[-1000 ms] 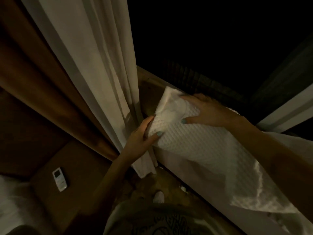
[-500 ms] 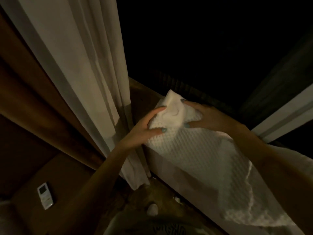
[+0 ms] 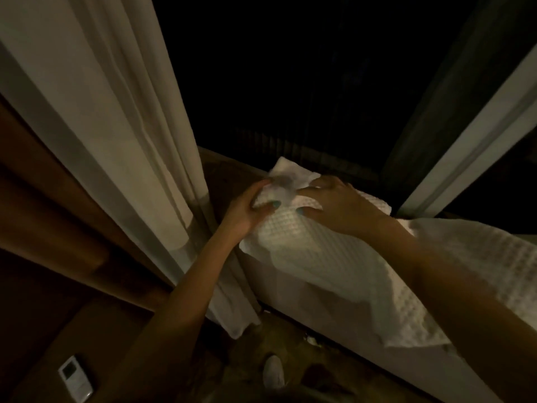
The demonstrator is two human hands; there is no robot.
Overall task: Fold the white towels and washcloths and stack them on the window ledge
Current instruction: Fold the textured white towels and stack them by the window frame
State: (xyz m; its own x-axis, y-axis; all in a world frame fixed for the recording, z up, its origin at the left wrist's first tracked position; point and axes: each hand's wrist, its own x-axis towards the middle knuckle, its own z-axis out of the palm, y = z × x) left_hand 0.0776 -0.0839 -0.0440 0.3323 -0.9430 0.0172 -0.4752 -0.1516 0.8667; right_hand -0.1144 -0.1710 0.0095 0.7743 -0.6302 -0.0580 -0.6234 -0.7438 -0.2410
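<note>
A white waffle-weave towel [image 3: 316, 257] lies over the dark wooden window ledge [image 3: 220, 175], and its long near end hangs down off the front edge to the right. My left hand [image 3: 247, 210] grips the towel's left end, thumb on top. My right hand [image 3: 334, 205] presses down on the towel's far end, fingers spread, close beside the left hand. A smoother white layer [image 3: 287, 173] shows under the fingers at the far corner. More waffle cloth [image 3: 479, 257] spreads along the ledge to the right, partly hidden by my right forearm.
A pale curtain [image 3: 116, 126] hangs at the left, touching the ledge's end. The window behind is black, with a pale frame post [image 3: 470, 141] at the right. A white remote [image 3: 75, 378] lies on a brown surface at lower left. A white shoe [image 3: 273, 373] shows on the floor.
My left hand has moved from the towel's left edge onto its top end, closing toward my right hand. The towel's far corner has bunched between both hands.
</note>
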